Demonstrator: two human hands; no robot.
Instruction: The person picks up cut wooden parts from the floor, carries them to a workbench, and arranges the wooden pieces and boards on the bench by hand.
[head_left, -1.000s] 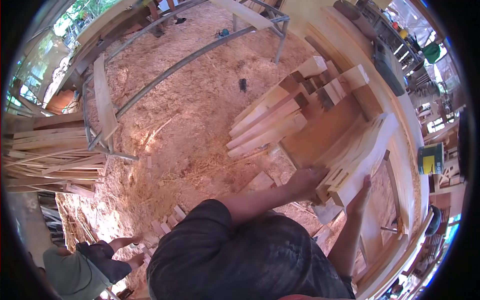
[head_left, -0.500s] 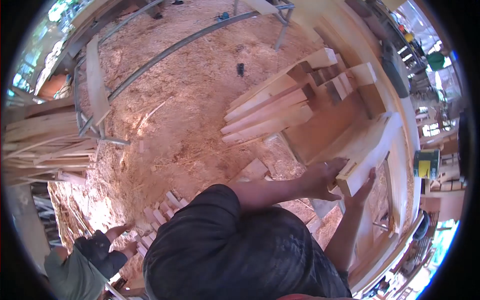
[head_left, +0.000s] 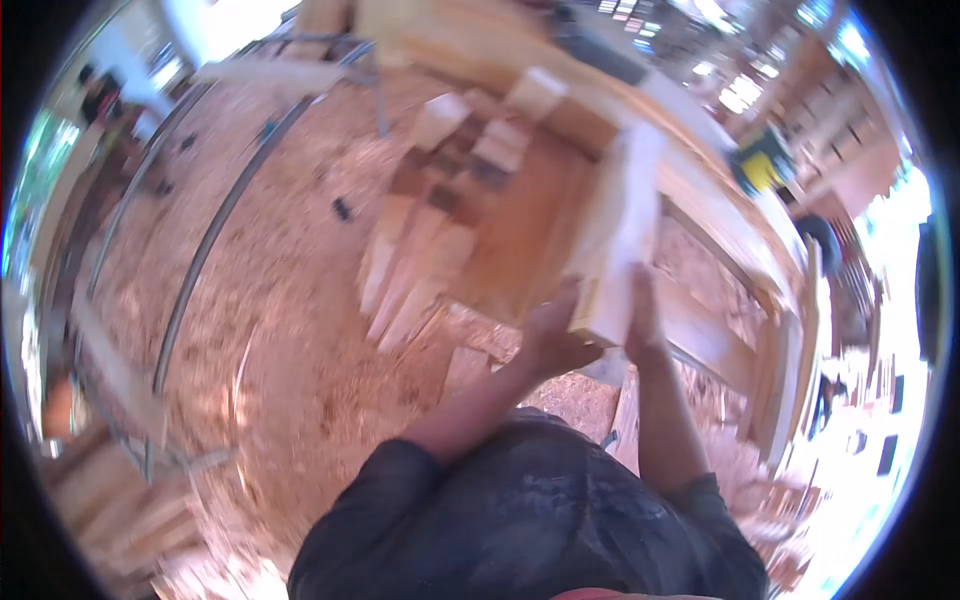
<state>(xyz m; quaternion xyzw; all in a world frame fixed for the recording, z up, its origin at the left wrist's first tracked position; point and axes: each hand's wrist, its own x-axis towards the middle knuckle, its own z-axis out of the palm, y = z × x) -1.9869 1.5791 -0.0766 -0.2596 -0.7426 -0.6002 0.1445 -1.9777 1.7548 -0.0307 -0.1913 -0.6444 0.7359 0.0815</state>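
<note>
A thick, pale wooden board reaches away from me, its near end between my two hands. Along its left side my left hand is closed, fingers against the wood near the end. My right hand presses the opposite side, its fingers partly hidden by the board. The board's far part lies over a brown wooden surface, though blur hides whether it rests there. Several cut wooden pieces lie left of the board on that surface.
Sawdust covers the floor. On the left stands a curved metal frame. A green and yellow can sits on the right, beyond long planks. Another person is at the far upper left.
My view has turned to the right, so the board and wooden pieces appear farther left. Both hands still hold the board. The person at lower left is out of view.
</note>
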